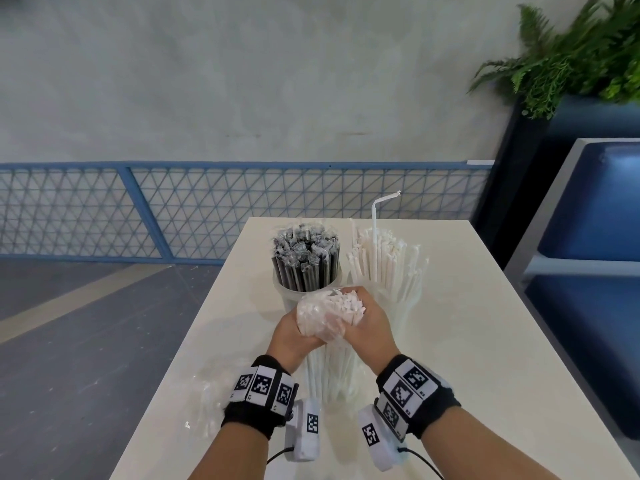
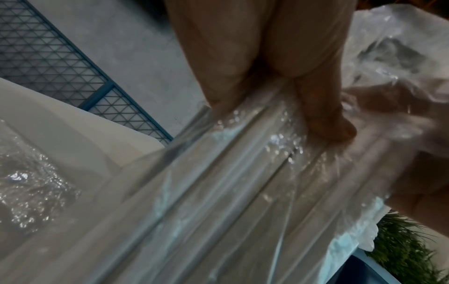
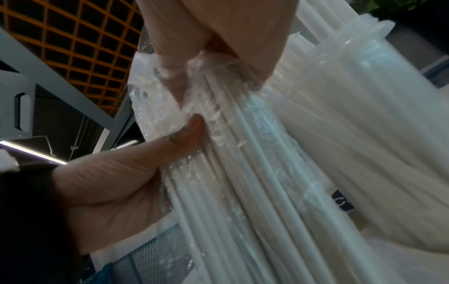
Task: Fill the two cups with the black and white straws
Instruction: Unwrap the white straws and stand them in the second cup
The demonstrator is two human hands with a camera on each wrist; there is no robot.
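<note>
A: Gripping with both at once, then?

B: Yes. Left hand [image 1: 294,332] and right hand [image 1: 369,327] wrapping round the top of one bundle of white straws [image 1: 332,315], standing upright at the near middle of the counter [image 1: 467,341]. Fingers curling tight on each side, thumbs pressing into the clear plastic sleeve [image 2: 243,192] covering the bundle.

A: Sleeve closed or open at the top?

B: Looking open, straw ends poking out between the two hands, though blurring in the wrist views is making that hard to confirm. Lower end of the bundle resting on or just above the counter, cannot tell which.

A: Where are the cups sitting?

B: Both just beyond the hands. Left cup [image 1: 287,294] packing in black straws [image 1: 304,258], each in a clear wrapper, standing upright. Right cup [image 3: 364,96] sitting touching or just beside it, holding loose white straws [image 1: 388,258] fanning outward, one bent straw [image 1: 375,216] sticking up above the rest.

A: Anything else lying around?

B: Crumpled clear plastic [image 1: 204,400] lying on the counter's left edge, near the left wrist. Blue mesh railing [image 1: 138,209] running behind the counter, green plant [image 1: 571,57] standing at the far right, blue padded seat [image 1: 595,209] below it.
</note>
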